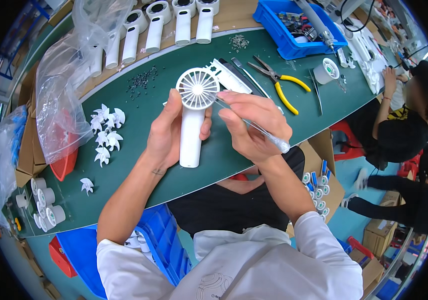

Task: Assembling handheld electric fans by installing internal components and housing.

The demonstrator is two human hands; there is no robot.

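White fan [190, 137] between the hands [165, 126]

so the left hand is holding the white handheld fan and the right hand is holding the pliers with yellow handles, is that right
Not quite: the right hand holds a thin tool with a clear handle. The pliers lie on the green table, as the head view shows. The left hand does hold the white handheld fan.

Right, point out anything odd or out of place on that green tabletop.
Tiny black pieces lie scattered beyond the left hand, as if spilled. One white plastic fan wheel, farther left, lies apart from the white cluster of others.
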